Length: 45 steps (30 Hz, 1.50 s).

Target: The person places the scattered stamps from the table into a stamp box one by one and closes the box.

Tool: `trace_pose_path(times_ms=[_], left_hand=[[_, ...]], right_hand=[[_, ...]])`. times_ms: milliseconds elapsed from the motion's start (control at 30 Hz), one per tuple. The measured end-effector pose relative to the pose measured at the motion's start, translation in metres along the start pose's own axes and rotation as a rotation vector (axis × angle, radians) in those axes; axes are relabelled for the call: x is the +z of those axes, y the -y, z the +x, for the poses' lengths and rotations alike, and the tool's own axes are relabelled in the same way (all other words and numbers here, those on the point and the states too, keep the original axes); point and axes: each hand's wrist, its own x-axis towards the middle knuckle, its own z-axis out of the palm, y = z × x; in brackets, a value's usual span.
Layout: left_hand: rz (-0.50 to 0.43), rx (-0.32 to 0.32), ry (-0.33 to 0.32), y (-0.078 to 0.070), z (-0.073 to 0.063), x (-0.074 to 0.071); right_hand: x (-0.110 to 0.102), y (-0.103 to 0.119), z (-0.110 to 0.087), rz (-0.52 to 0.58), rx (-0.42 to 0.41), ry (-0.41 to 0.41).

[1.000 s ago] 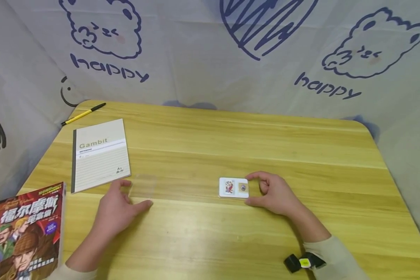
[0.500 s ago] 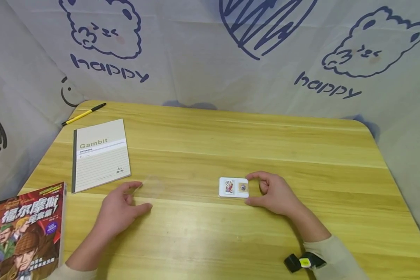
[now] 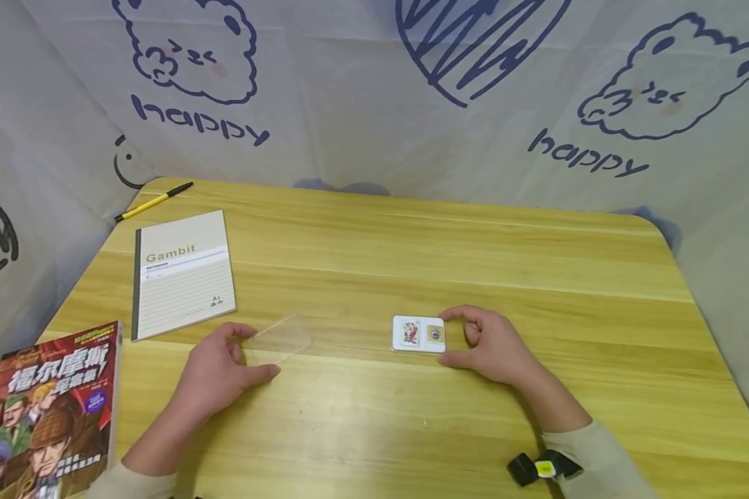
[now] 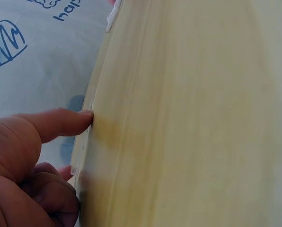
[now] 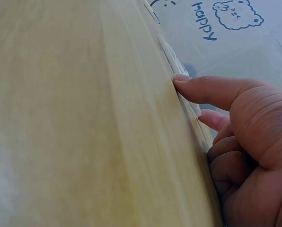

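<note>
A small clear plastic plate (image 3: 283,337) lies at a slant on the table between the thumb and index finger of my left hand (image 3: 212,371), which grips it by its edges. In the left wrist view the left thumb (image 4: 60,123) presses at the table surface beside a thin clear edge. To the right, a white rectangular card case (image 3: 419,345) shows a colourful figure picture and a smaller tan square picture. My right hand (image 3: 489,346) pinches its right end between thumb and index finger. The right wrist view shows the right thumb (image 5: 198,87) at the case's edge, other fingers curled under.
A Gambit notebook (image 3: 184,291) lies at the left, with a yellow and black pen (image 3: 155,202) behind it. At the near left is a thick illustrated book (image 3: 53,416). A white cloth with drawings (image 3: 349,90) rises behind the wooden table (image 3: 374,256).
The clear plate has turned to a slant and shifted slightly to the right, with my left fingers moving along. My right hand and the white case stay in place.
</note>
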Motion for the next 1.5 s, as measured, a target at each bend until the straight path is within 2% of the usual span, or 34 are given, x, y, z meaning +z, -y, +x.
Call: trace_pose_path(times_ms=[300,500,700,933,1100,1233,1400,1500], left_hand=[[-0.065,0.031,-0.003,-0.007,0.001,0.007],[0.005,0.067,-0.025,-0.011,0.000,0.008],[0.098,0.129,-0.025,-0.007,0.007,0.004],[0.070,0.135,-0.017,-0.005,0.013,0.003],[0.086,0.157,-0.077,-0.007,0.010,0.006],[0.002,0.193,-0.103,-0.008,0.009,0.009],[-0.205,0.216,-0.096,-0.014,0.009,0.013],[-0.336,0.203,-0.084,-0.020,0.009,0.014]], right_hand=[[-0.001,0.000,-0.001,-0.004,0.002,-0.002],[-0.001,0.000,0.000,-0.008,0.003,0.000],[-0.001,0.001,0.000,-0.009,0.004,-0.003],[0.000,0.001,0.000,-0.003,0.001,0.001],[0.000,0.001,0.000,-0.003,0.002,-0.001],[0.001,0.000,0.000,-0.005,0.006,-0.002],[0.000,0.001,0.000,0.001,0.011,-0.003],[0.000,0.001,0.000,0.001,0.009,-0.003]])
